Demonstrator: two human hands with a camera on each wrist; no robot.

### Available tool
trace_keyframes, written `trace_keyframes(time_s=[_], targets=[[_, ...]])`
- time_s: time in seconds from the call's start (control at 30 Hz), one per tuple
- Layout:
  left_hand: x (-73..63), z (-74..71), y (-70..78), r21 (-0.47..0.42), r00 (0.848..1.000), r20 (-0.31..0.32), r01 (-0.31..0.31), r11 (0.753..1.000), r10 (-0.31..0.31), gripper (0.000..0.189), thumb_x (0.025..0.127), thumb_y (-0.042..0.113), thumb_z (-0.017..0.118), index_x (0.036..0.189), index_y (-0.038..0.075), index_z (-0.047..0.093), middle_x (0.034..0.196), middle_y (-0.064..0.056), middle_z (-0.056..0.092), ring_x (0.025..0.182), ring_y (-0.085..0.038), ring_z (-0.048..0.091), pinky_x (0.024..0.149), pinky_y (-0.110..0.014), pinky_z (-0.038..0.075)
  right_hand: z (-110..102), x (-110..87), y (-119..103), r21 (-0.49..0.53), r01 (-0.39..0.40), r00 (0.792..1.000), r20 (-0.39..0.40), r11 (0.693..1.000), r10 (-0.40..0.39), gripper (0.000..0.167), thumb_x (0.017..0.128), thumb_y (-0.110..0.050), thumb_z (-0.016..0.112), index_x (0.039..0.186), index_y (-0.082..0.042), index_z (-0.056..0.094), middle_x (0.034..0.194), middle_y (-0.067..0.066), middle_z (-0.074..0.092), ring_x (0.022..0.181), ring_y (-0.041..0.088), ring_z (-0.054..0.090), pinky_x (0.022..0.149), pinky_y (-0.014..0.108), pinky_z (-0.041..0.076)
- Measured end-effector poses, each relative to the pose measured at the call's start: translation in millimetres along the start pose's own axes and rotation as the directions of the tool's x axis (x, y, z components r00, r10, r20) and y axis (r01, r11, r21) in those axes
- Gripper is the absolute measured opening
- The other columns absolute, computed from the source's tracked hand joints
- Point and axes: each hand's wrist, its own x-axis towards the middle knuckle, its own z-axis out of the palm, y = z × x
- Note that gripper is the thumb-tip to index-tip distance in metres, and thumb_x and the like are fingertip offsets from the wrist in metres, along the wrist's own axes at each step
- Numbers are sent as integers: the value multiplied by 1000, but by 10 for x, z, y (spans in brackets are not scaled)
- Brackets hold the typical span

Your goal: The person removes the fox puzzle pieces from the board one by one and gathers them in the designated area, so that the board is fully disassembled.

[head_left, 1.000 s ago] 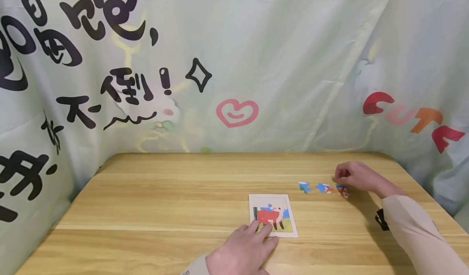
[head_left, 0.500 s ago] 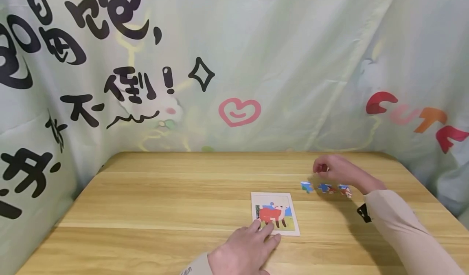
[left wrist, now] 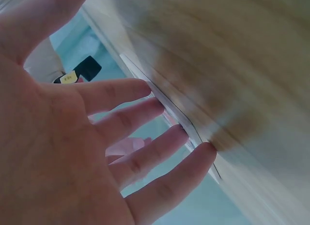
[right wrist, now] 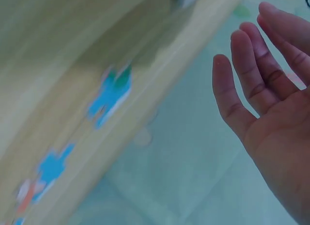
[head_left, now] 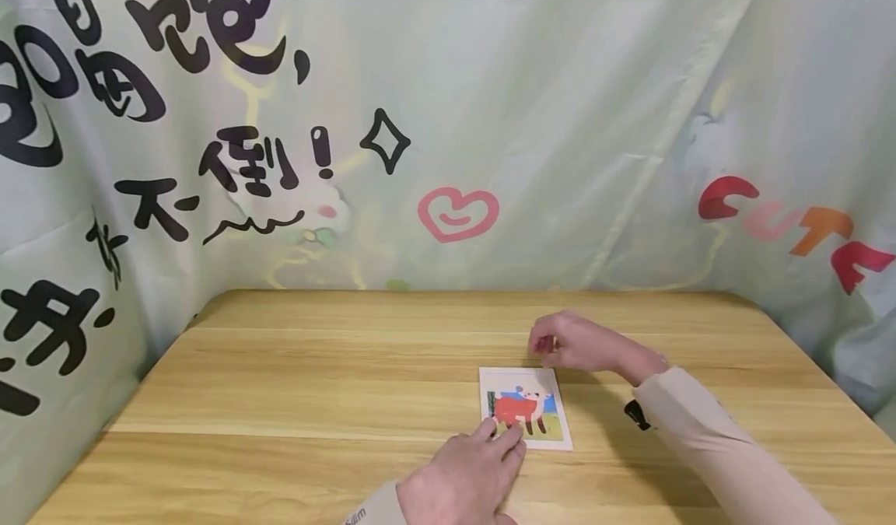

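A flat puzzle board point(head_left: 519, 407) with a white border lies on the wooden table, showing a red animal against blue and yellow-green. My left hand point(head_left: 465, 470) rests on its lower left part, fingers straight and slightly spread; in the left wrist view its fingertips touch the board's edge. Just above the board's far right corner hovers my right hand point(head_left: 577, 344), fingers loosely bent, with nothing seen in them. Loose puzzle pieces, among them a blue and green piece point(right wrist: 112, 95) and a blue piece point(right wrist: 52, 169), show in the right wrist view. In the head view the right arm hides them.
The wooden table point(head_left: 280, 385) stretches far to the left of the board. A pale printed curtain point(head_left: 546, 120) hangs behind its back edge. A small black device point(head_left: 637, 414) sits at the right wrist.
My right hand has moved left from above the loose pieces to the board's far right corner, its arm now covering the pieces. The left hand stays on the board.
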Motion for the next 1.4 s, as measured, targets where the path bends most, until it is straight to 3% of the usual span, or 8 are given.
trace_keyframes(time_s=[0.37,0.57,0.7,0.93,1.13,1.4], targets=[[-6,-14,-12,7,1000,-20,-4,1000,5,82,88,75,55,150,21,49,153,11,42,128,-11,42,82,-19,51,286,194,-168,53,4,996,91,999,-9,20,80,10,71,95,-3,74,90,-3,66,78,5,57,71,25,54],[-31,-9,-11,47,999,-41,-21,999,23,84,88,77,51,150,20,49,152,9,42,133,-13,42,97,-20,47,390,214,-215,92,-64,988,148,994,50,25,81,9,75,101,-6,75,92,-7,64,79,6,56,73,24,53],[-40,-13,-7,68,999,-41,-29,997,32,85,89,78,49,150,20,49,152,9,42,135,-11,41,103,-20,42,436,226,-249,100,-68,984,170,993,50,31,81,10,76,107,-5,75,91,-8,61,77,7,54,71,24,52],[-24,-27,-15,-15,1000,-4,0,1000,0,84,88,76,54,151,22,47,155,11,40,136,-13,39,91,-22,51,463,254,-274,79,-58,982,186,995,42,34,79,11,78,109,-5,76,88,-8,58,73,7,51,68,23,51],[-23,-34,-22,-30,1000,4,11,999,-11,83,88,75,57,151,21,48,155,11,39,138,-14,39,93,-21,50,462,282,-302,49,-46,980,195,998,36,29,80,12,77,102,-6,76,88,-9,58,75,6,52,69,22,52],[-27,-36,-13,-41,1000,-13,16,999,-17,82,86,74,60,149,21,50,153,11,41,134,-14,41,90,-22,51,465,294,-347,117,-68,974,225,991,40,36,77,22,71,103,-3,68,88,-5,59,78,7,54,72,23,53]])
